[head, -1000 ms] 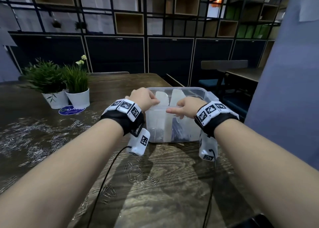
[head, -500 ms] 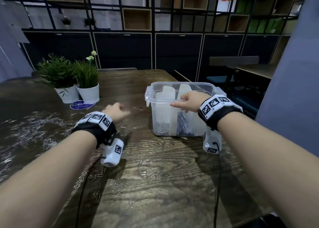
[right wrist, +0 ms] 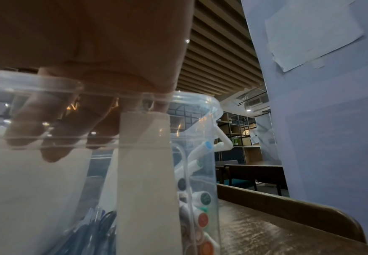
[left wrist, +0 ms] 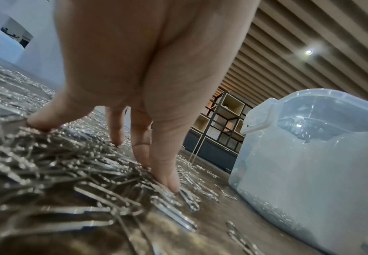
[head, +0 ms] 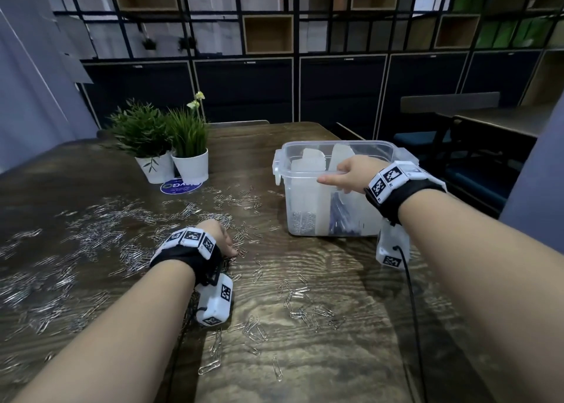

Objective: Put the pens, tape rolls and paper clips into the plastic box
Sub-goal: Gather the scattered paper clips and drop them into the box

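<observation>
Left hand [head: 218, 237] has dropped from the clear plastic box [head: 308, 175] onto scattered silver paper clips [left wrist: 73, 165] (pointing every way), fingers spread, gripping nothing. Right hand [head: 351, 173] still hooks the upright box's near rim.

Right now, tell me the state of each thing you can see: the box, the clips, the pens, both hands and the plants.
plastic box: upright on the table, lid off, partly filled.
paper clips: mostly loose on the table; some already in the box.
pens: inside the box.
left hand: fingertips down on the clip pile.
right hand: grips the box's near rim, fingers inside.
potted plants: upright, side by side.
</observation>
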`<action>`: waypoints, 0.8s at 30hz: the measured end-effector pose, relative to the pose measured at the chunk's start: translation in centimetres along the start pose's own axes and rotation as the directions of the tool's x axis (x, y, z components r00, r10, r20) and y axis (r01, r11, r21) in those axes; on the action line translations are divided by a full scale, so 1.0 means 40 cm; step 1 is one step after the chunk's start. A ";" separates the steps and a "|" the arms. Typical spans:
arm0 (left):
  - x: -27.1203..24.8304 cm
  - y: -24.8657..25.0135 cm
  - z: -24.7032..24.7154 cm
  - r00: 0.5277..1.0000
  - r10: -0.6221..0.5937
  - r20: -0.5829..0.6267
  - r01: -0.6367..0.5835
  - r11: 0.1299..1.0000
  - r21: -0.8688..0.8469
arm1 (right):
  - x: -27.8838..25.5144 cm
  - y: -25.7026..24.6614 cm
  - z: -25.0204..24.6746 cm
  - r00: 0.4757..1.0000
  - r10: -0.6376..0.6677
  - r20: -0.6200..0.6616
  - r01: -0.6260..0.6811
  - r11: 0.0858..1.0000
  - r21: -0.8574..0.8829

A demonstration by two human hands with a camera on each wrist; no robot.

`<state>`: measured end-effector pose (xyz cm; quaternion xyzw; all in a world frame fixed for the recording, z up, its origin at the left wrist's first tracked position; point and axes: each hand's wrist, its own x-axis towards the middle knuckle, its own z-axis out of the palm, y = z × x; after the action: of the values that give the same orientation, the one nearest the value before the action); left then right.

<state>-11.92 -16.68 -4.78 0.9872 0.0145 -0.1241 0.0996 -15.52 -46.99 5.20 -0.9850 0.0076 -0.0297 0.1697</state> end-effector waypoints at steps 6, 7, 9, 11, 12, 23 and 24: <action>0.012 0.015 -0.001 0.998 -0.022 0.056 0.018 0.997 0.077 | 0.010 0.005 0.002 1.000 -0.006 -0.001 0.006 1.000 -0.027; 0.013 0.015 -0.001 0.998 -0.027 0.053 0.022 0.995 0.098 | 0.009 0.004 0.001 1.000 -0.005 -0.002 0.005 1.000 -0.027; 0.018 0.015 0.005 0.999 -0.034 0.035 0.029 0.990 0.135 | 0.005 0.003 0.001 1.000 -0.003 -0.004 0.003 1.000 -0.025; 0.022 0.017 0.011 0.999 -0.034 0.019 0.030 0.986 0.163 | 0.004 0.005 0.001 1.000 -0.009 -0.008 0.008 1.000 -0.025; 0.023 0.018 0.012 0.999 -0.037 0.011 0.035 0.985 0.168 | 0.004 0.006 0.000 1.000 -0.010 -0.009 0.010 1.000 -0.027; 0.016 0.015 0.018 0.997 -0.048 -0.057 0.049 0.999 0.015 | 0.000 0.013 -0.007 0.999 -0.021 0.024 0.022 0.999 -0.031; 0.008 0.014 0.012 0.997 -0.046 -0.060 0.045 0.999 -0.010 | -0.002 0.015 -0.008 0.999 -0.020 0.027 0.021 0.999 -0.028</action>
<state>-11.69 -17.34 -5.22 0.9894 0.0406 -0.0965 0.1003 -15.61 -47.66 5.31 -0.9877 -0.0045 -0.0182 0.1554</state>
